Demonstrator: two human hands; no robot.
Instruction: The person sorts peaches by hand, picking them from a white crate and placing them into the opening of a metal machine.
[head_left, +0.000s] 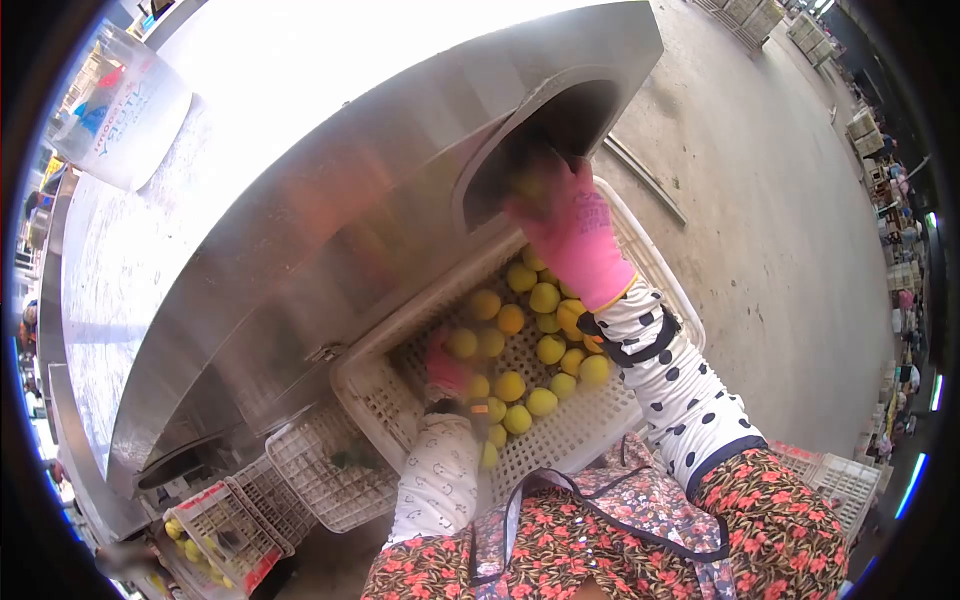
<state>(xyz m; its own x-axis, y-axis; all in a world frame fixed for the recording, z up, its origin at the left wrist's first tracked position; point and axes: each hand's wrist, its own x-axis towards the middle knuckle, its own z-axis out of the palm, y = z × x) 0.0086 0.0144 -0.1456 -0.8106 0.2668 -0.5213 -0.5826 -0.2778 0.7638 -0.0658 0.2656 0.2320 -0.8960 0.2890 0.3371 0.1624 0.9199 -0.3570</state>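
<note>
A white plastic crate [660, 245] below the metal machine holds several yellow-green round fruits [542, 402]. My right hand [572, 225], in a pink glove, reaches up to the dark opening [500, 165] in the machine's side. Its fingers are blurred and in shadow around something yellowish, which I cannot make out clearly. My left hand [447, 365], also in a pink glove, is low inside the crate at its left side, beside the fruits. Fruits and blur hide most of its fingers.
The metal machine [330, 220] fills the upper left, with a clear printed plastic container [125, 110] on top. An empty white crate [325, 470] and fruit-filled crates [215, 535] stand lower left. More crates [830, 485] are at the lower right. A metal strip [645, 178] lies on the floor.
</note>
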